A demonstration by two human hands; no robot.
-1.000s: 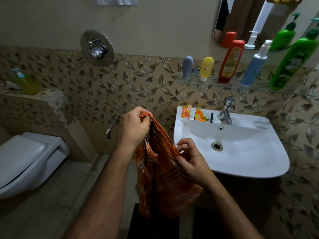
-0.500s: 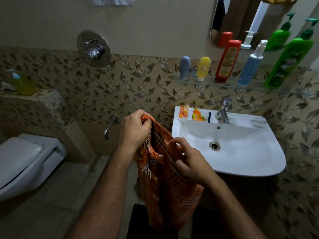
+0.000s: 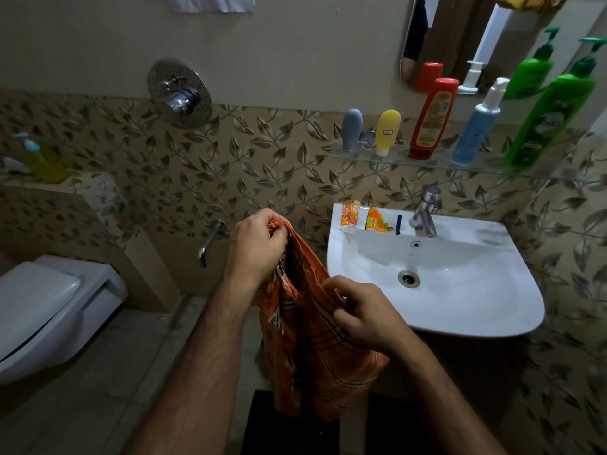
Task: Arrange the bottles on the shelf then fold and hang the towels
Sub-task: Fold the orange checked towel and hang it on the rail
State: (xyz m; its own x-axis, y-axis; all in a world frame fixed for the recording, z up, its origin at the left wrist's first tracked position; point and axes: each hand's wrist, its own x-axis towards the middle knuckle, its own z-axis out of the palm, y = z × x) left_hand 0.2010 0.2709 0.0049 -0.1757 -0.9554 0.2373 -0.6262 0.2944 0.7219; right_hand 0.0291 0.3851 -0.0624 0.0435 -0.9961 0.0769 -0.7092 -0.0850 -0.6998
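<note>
While the left hand (image 3: 256, 247) grips the bunched top edge of an orange checked towel (image 3: 315, 349) with its fingers curled round the cloth, the right hand (image 3: 364, 316) pinches a fold lower down on the towel's right side, thumb and fingertips closed on the fabric. Between and below the two hands the towel hangs in loose vertical folds, its frayed fringe showing just under the left wrist, and its lower end drops in front of a dark mat (image 3: 289, 428) on the tiled floor. Just to the right of the towel stands a white washbasin (image 3: 460, 290) with a chrome tap (image 3: 425, 210); small orange packets (image 3: 351, 215) lie on its back ledge. Above the basin a glass shelf (image 3: 437, 165) carries a row of bottles standing upright: a grey tube (image 3: 351, 129), a yellow tube (image 3: 387, 131), a red bottle (image 3: 432, 118), a blue pump bottle (image 3: 478, 126) and a green pump bottle (image 3: 551, 113), from left to right. A mirror (image 3: 460, 34) behind the shelf reflects their tops. On the left wall sits a round chrome shower valve (image 3: 179, 93), with a spout (image 3: 210, 241) below it, and a white toilet (image 3: 49, 307) stands at the far left. A white cloth (image 3: 212, 3) hangs at the top edge of the view.
</note>
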